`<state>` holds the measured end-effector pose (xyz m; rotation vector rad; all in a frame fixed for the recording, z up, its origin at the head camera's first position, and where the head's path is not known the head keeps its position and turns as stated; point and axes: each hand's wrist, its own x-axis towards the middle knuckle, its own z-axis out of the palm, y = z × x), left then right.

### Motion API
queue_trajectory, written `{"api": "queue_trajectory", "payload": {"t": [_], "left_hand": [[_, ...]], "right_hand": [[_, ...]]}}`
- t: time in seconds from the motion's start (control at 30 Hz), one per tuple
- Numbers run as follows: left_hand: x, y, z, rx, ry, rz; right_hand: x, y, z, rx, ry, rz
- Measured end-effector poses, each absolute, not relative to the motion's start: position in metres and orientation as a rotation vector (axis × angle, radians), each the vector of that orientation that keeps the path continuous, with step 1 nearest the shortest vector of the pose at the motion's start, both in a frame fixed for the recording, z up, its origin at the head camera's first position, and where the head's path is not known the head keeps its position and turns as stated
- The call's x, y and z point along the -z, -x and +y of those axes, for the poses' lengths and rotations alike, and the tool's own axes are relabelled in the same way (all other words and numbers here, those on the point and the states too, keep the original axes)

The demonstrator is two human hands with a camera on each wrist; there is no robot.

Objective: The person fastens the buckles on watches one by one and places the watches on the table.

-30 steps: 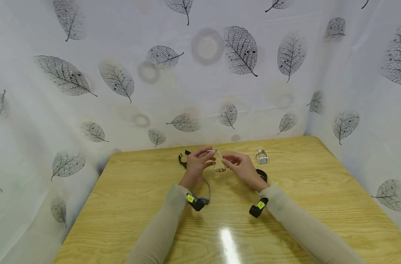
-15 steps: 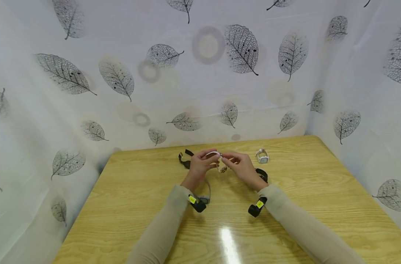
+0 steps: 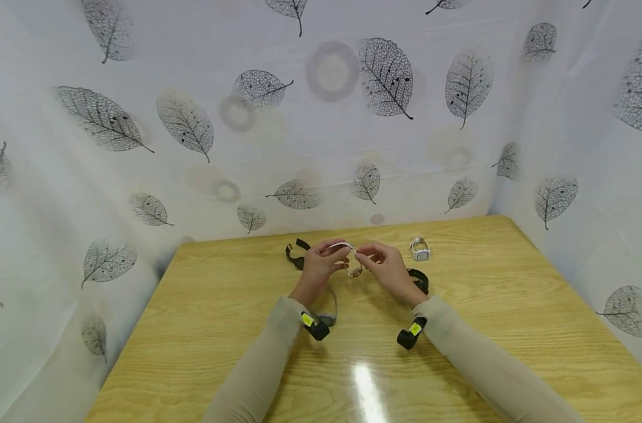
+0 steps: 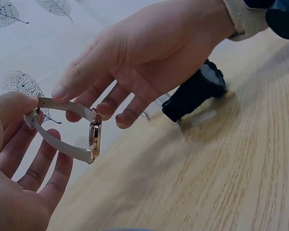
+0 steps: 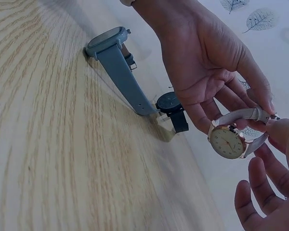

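Between my hands hangs a wristwatch (image 3: 355,272) with a pale strap and a rose-gold case. Its white dial (image 5: 227,142) shows in the right wrist view, where the strap forms a loop below the fingers. My left hand (image 3: 321,265) pinches the strap between thumb and fingers, its other fingers spread beside the loop. From the other side my right hand (image 3: 388,267) pinches the strap at its buckle end (image 4: 33,118); the fingers partly cover the buckle. A grey watch (image 3: 327,319) lies by my left wrist, and a black watch (image 3: 419,281) by my right wrist.
Farther back on the wooden table (image 3: 220,329) are a black watch (image 3: 298,261) on the left and a white watch (image 3: 420,249) on the right. A leaf-patterned white curtain (image 3: 310,141) stands behind the table and along its sides.
The strap now arches between both hands, where its end stuck out by my left hand before. The watch case has turned and shifted slightly right. My left hand has moved slightly to the right.
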<state>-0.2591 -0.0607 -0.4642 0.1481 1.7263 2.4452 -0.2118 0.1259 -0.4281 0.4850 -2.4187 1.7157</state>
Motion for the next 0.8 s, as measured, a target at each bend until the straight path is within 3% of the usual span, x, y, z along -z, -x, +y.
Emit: {"api": "queue_trajectory", "payload": {"t": [0.67, 0.8], "left_hand": [[0.469, 0.256, -0.058, -2.399, -0.181, 1.723], [0.469, 0.257, -0.058, -2.399, -0.176, 1.732]], "right_hand": [[0.432, 0.211, 0.123, -1.702, -0.486, -2.360], [0.453, 0.226, 0.128, -1.721, -0.474, -2.369]]}}
